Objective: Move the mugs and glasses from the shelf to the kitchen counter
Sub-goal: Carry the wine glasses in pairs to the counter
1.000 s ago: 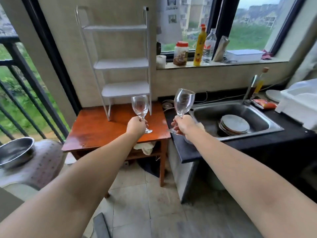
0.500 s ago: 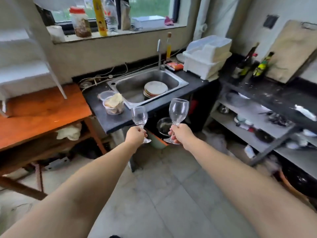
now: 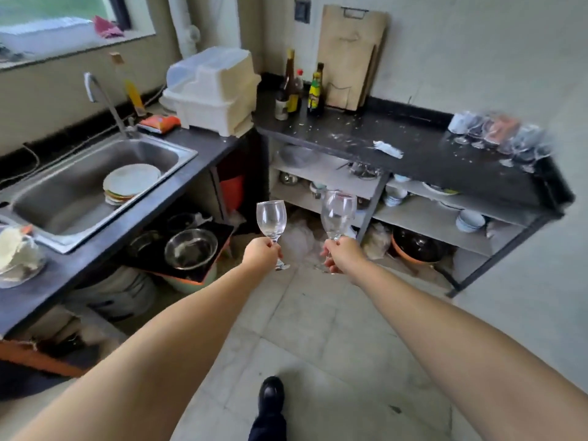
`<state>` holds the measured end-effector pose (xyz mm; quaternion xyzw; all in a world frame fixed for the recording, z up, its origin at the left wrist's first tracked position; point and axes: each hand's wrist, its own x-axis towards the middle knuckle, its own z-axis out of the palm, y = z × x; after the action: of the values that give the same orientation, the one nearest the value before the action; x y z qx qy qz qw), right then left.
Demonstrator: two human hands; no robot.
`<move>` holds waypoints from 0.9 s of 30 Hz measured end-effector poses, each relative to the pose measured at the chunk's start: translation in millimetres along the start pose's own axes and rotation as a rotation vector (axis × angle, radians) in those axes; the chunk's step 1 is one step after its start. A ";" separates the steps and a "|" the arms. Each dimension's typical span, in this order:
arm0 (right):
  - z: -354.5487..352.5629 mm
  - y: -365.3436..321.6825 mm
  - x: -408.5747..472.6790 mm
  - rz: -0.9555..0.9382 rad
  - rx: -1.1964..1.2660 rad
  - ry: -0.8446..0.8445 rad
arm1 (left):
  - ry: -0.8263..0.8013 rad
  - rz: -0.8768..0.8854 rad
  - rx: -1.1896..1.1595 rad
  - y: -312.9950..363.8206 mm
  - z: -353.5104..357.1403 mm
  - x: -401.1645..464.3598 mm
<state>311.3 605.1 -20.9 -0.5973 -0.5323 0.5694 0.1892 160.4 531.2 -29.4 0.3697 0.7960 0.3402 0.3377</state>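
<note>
Clear glass all round here: each hand has a wine glass by the stem, both upright, held out over the tiled floor (image 3: 318, 329) in the middle of the kitchen. Left hand (image 3: 261, 256) has its fingers curled round the stem of the left wine glass (image 3: 271, 219), foot poking out just under the fist. Right hand (image 3: 342, 254) grips the right wine glass (image 3: 338, 214) the same way; that one looks a bit blurred. The two bowls sit near each other but apart, not touching.

Far right there's a black desk (image 3: 423, 154) speckled with white crumbs, with a bunch of glasses (image 3: 499, 135) standing at its far right end, too smeared to count. A crumpled white scrap (image 3: 387, 149) lies mid-desk, and bottles (image 3: 299, 90) stand in the far corner next to a wooden cutting board (image 3: 351, 55) leaning on the wall. Bowls and pans fill the shelves under it.

On the left, a steel sink (image 3: 79, 198) holds a stack of plates (image 3: 130, 183), with a white plastic dish rack (image 3: 213, 90) just beyond it. A black shoe (image 3: 270, 393) shows at the near edge.
</note>
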 end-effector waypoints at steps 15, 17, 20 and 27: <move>-160.8 -63.4 119.1 0.018 0.195 0.350 | -0.283 0.264 0.181 184.9 111.6 186.9; -183.6 -63.9 132.8 0.033 0.196 0.382 | -0.322 0.260 0.174 202.5 134.8 201.0; -221.0 -62.3 160.2 0.037 0.172 0.450 | -0.372 0.276 0.178 233.0 174.1 220.7; -326.8 -60.4 255.6 0.064 0.226 0.525 | -0.453 0.340 0.167 316.4 278.4 286.4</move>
<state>519.1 968.7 -1.5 -0.7159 -0.3793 0.4566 0.3676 350.8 1003.6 -11.4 0.5907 0.6521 0.2340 0.4136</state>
